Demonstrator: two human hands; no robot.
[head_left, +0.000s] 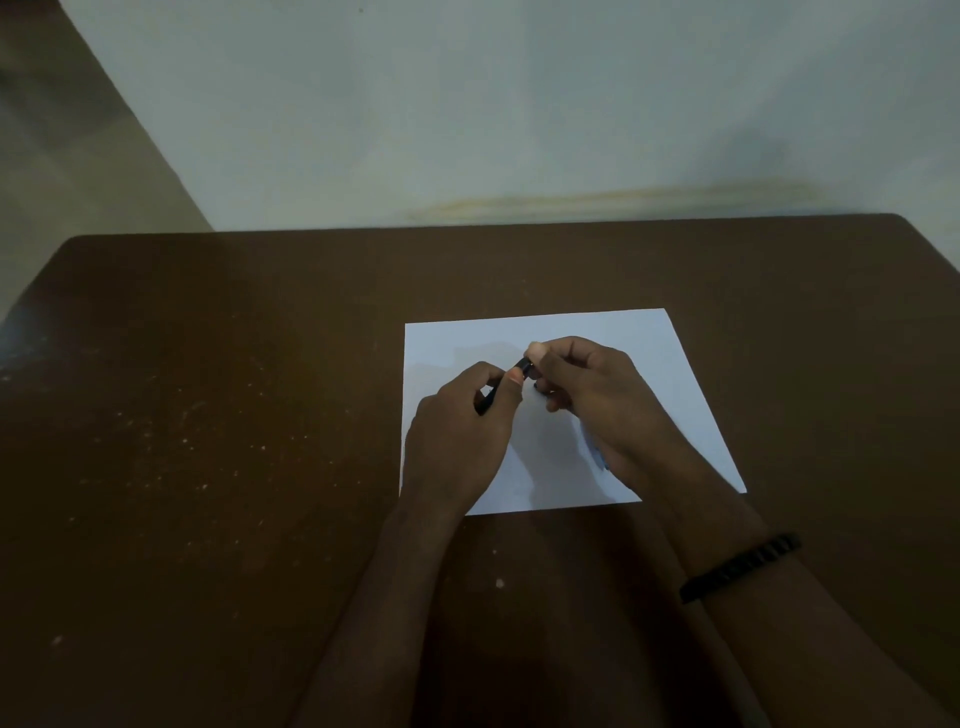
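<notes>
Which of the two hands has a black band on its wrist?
The right hand: a black band circles its wrist, while the wrist of the left hand is bare. Both hands grip the dark pen.

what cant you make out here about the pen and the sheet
Head view:
pen: mostly covered by the left hand and right hand; cap on or off unclear.
paper: middle hidden under both hands.
bluish patch by the right hand: too dim to identify.
</notes>
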